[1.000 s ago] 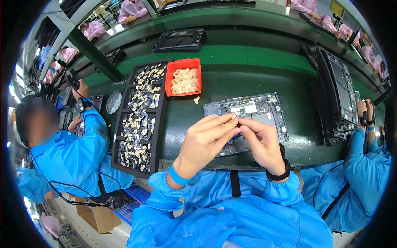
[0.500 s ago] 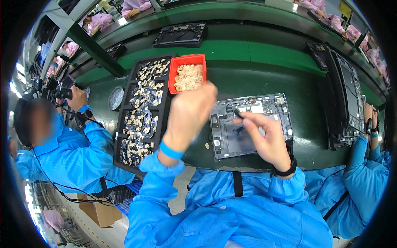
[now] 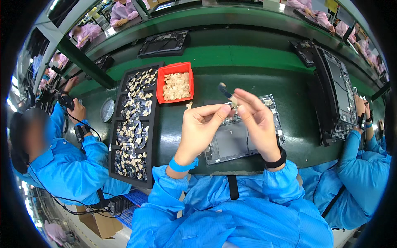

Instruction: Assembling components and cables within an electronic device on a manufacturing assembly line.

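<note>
In front of me a short dark flex cable [image 3: 225,91] with a cream-coloured end sticks up from between my hands. My right hand [image 3: 257,124] pinches it near its lower end with thumb and fingers. The fingertips of my left hand [image 3: 202,129] meet the same end in a pinch; whether they grip the cable or a small pale piece on it is hard to make out. Below my hands an opened tablet-like device [image 3: 227,142] lies on the bench, its grey inside facing up and a thin black wire across it. My hands partly cover it.
A black compartment tray [image 3: 154,124] full of dark flex cables with cream pieces stands to the left, beside a red bin [image 3: 160,93] of cream scraps. A round metal dish [image 3: 107,110] is farther left. Stacked devices [image 3: 337,91] stand at right. Co-workers sit on both sides.
My left hand has come from near the red bin down to my right hand, and both now meet at the cable. The right hand has lifted the cable higher. The view has shifted slightly.
</note>
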Tool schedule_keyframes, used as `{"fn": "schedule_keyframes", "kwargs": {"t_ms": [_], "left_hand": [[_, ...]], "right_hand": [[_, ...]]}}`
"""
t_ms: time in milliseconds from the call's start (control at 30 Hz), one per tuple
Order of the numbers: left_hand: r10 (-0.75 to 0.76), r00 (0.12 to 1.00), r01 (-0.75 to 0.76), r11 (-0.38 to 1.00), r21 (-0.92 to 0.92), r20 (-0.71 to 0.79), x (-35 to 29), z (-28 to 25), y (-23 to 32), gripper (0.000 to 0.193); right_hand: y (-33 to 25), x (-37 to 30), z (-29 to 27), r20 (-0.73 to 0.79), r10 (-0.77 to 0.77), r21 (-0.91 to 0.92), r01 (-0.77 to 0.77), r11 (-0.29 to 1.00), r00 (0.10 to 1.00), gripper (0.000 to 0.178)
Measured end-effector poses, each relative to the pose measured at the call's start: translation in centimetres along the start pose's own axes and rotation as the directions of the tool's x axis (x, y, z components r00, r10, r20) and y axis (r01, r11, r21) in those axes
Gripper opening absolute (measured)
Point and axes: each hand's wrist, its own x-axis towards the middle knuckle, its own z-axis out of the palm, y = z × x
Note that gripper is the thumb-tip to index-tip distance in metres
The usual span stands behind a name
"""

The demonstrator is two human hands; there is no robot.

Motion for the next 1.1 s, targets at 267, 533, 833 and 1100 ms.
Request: {"fn": "schedule_keyframes", "kwargs": {"t_ms": [267, 533, 833, 1100], "left_hand": [[-0.161, 0.984, 0.147, 0.976, -0.161, -0.079, -2.0, 2.3, -2.0, 0.018], [0.610, 0.765, -0.525, 0.406, 0.748, 0.206, -3.2, 1.6, 0.9, 0.023], [0.491, 0.784, -0.593, 0.413, 0.691, 0.379, -2.1, -1.4, 1.2, 0.025], [0.498, 0.703, -0.677, 0.250, 0.692, 0.508, -2.3, -2.6, 2.0, 0.024]], "right_hand": [[1.9, -3.5, 0.0, -0.050, 0.169, 0.102, -0.163, 0.981, 0.984, 0.020], [0.7, -3.0, -1.4, 0.041, -0.013, -0.448, 0.030, 0.894, 0.999, 0.018], [-2.9, -3.3, -1.2, 0.341, 0.362, -0.112, -0.345, 0.932, 0.867, 0.025], [-2.8, -2.4, -0.9, 0.382, 0.321, -0.382, -0.168, 0.909, 0.867, 0.022]]}}
